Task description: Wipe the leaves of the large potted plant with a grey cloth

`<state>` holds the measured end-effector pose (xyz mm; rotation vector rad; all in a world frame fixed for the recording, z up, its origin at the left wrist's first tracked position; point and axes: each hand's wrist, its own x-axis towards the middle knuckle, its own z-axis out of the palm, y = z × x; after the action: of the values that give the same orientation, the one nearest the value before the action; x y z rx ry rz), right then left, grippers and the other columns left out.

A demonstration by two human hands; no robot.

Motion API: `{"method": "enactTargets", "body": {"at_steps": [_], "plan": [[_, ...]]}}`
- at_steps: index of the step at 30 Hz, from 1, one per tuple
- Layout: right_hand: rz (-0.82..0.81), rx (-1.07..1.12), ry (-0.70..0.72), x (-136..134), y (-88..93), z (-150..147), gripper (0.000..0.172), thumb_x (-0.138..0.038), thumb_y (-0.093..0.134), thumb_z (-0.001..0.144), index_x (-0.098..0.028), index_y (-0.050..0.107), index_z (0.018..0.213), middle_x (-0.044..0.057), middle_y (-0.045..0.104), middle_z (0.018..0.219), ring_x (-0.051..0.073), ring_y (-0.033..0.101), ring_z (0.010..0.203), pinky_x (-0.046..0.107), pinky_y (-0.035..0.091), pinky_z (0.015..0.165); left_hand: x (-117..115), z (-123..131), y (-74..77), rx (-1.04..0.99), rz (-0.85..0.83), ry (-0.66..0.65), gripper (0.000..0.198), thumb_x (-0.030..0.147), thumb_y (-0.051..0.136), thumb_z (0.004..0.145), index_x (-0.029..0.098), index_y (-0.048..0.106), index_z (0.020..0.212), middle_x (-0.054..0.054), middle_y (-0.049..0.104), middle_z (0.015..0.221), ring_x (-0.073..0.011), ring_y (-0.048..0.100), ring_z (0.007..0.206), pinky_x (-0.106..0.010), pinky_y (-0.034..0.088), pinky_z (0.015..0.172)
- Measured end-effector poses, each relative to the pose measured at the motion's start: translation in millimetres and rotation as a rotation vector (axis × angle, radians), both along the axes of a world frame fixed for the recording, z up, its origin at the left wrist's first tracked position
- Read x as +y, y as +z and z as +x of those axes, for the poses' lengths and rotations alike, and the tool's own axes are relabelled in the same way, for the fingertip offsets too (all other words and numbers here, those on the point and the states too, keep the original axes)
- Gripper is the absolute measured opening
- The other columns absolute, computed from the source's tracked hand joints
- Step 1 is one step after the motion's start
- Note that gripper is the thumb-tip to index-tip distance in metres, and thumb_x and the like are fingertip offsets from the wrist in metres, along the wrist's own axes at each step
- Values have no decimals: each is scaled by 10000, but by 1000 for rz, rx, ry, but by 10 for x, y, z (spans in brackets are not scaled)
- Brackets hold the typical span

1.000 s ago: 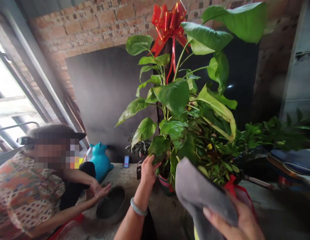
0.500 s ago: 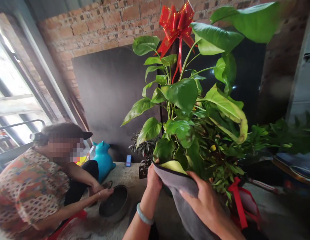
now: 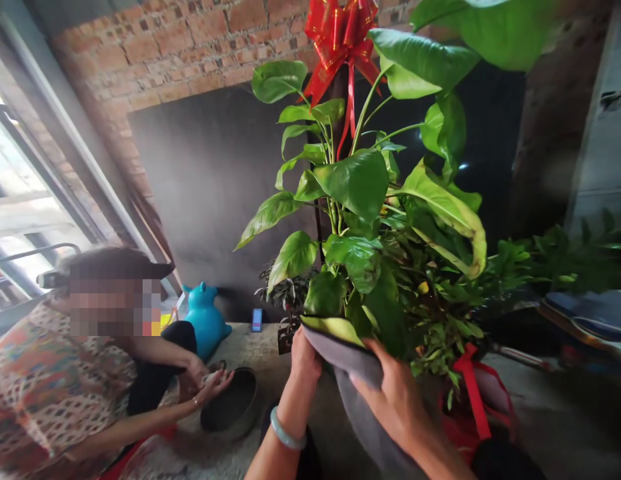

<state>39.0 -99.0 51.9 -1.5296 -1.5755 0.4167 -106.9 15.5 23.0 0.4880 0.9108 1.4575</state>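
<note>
A tall potted plant (image 3: 360, 200) with broad green leaves and a red bow (image 3: 340, 40) on top stands in front of me. My left hand (image 3: 304, 360) reaches up under a low, pale leaf (image 3: 335, 328) and holds it from below. My right hand (image 3: 395, 400) presses a grey cloth (image 3: 355, 393) against that same leaf from the other side, fingers closed on the fabric. A pale bangle (image 3: 286, 432) sits on my left wrist.
Another person in a patterned top (image 3: 55, 393) crouches at the left, with their hands at a dark round bowl (image 3: 230, 403) on the concrete floor. A blue animal-shaped toy (image 3: 206, 320) and a small phone (image 3: 257, 319) lean near a dark board (image 3: 210, 193). Red ribbon (image 3: 470, 393) wraps the pot.
My right hand brought the grey cloth up from the lower right onto the low leaf. My left hand shifted from touching a leaf to holding the leaf under the cloth.
</note>
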Motion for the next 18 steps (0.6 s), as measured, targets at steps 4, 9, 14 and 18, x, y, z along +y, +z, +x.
{"method": "enactTargets", "body": {"at_steps": [4,9,14,18], "plan": [[31,162,5,-365,121,268,422,-349,643,749,-225,652,1152,90,758,1119,297,704,1054,386,575,888,-13,-46,34,-88,-36,-15,160,227,694,705,157,645,840,-38,719,759,-178,663,629,-321,542,650],[439,196,-166,54,725,237,419,-357,669,788,-224,614,1182,93,736,1153,267,685,1081,344,542,928,-40,35,33,-35,-2,45,137,182,672,707,173,634,839,-22,720,784,-188,681,640,-325,555,615],[128,-43,26,276,274,-44,469,-214,608,771,-161,620,1237,146,726,1186,334,688,1081,467,532,948,-45,-16,-19,-3,7,-17,175,246,728,663,152,649,787,-20,703,711,-167,654,611,-291,541,614],[-141,1,43,-182,-511,4,528,-196,600,723,-163,640,1248,128,721,1212,298,658,1157,410,515,998,-32,-157,-115,-36,-33,-43,168,298,653,781,136,670,820,-78,734,786,-166,658,623,-290,545,620]]}}
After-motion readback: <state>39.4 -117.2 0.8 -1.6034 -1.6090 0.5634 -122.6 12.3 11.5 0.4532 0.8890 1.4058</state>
